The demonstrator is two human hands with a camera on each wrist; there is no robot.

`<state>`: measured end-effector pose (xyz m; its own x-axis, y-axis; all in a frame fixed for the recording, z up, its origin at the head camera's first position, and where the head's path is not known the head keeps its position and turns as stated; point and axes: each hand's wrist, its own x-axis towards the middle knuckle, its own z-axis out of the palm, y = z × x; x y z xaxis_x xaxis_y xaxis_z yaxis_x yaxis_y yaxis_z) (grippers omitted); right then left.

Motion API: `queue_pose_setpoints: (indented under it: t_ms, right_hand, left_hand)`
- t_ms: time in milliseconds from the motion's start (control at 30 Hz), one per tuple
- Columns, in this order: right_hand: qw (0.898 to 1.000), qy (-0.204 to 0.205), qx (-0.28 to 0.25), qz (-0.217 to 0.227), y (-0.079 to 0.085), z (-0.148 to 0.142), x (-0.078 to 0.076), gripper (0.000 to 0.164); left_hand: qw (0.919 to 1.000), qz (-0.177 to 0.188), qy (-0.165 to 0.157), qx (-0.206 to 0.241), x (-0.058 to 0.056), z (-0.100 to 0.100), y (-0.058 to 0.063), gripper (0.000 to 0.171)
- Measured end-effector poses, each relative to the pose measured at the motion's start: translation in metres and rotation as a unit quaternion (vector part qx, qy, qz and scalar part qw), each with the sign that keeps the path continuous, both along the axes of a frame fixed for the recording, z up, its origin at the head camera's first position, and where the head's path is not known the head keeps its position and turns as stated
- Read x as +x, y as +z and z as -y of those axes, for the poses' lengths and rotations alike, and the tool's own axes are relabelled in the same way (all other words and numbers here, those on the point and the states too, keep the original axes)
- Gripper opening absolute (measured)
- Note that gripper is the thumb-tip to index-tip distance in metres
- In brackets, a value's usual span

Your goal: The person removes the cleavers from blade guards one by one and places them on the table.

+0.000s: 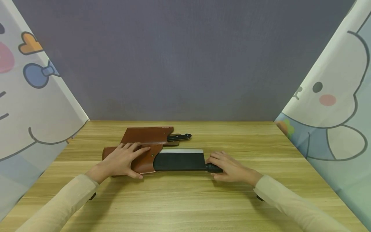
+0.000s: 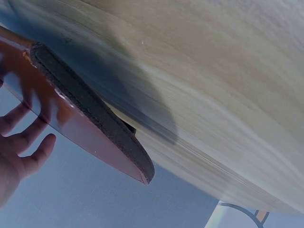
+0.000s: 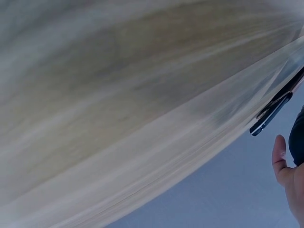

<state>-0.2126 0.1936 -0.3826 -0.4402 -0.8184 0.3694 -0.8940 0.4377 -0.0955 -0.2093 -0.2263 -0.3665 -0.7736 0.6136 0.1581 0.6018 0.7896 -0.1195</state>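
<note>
Cleaver (image 1: pixel 179 160) across the table (image 1: pixel 174 199), its blade end hidden at the mouth of a brown sheath (image 1: pixel 149 159)

The head view shows the left hand (image 1: pixel 123 160) laid over the sheath, fingers well spread and gripping nothing, and the right hand (image 1: pixel 229 167) curled round the cleaver's black handle; behind, a second sheath (image 1: pixel 147 135) holds a black-handled knife (image 1: pixel 179 137); only the left wrist view shows the sheath's thick dark edge (image 2: pixel 90 99), while the right wrist view shows the right thumb (image 3: pixel 279 154) beside the handle
</note>
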Motion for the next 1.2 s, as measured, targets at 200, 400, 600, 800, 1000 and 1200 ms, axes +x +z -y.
queue_pose_setpoints:
  t_ms: [200,400,600,800,1000,1200]
  right_hand:
    - [1.000,0.007,-0.004,-0.010,-0.002,-0.002,-0.001,0.037]
    - [1.000,0.011,-0.007,-0.013,-0.002,-0.006,-0.002,0.038]
    - [1.000,0.012,-0.012,-0.014,-0.002,-0.009,-0.001,0.038]
    - [1.000,0.011,-0.014,-0.013,-0.002,-0.015,-0.001,0.039]
    - [1.000,-0.002,-0.016,-0.015,-0.003,-0.022,0.000,0.039]
    - [1.000,-0.008,-0.020,-0.015,-0.003,-0.028,0.000,0.038]
  left_hand:
    - [1.0000,-0.002,-0.003,0.000,0.000,0.001,0.000,0.104]
    - [1.0000,-0.002,-0.002,-0.005,0.000,0.004,-0.001,0.103]
    - [1.0000,-0.004,-0.003,-0.004,0.000,0.006,-0.003,0.104]
    - [1.0000,-0.002,0.000,-0.004,0.000,0.008,-0.004,0.105]
    - [1.0000,0.002,0.004,0.000,0.000,0.008,-0.005,0.104]
    - [1.0000,0.002,0.000,-0.004,0.000,0.007,-0.006,0.104]
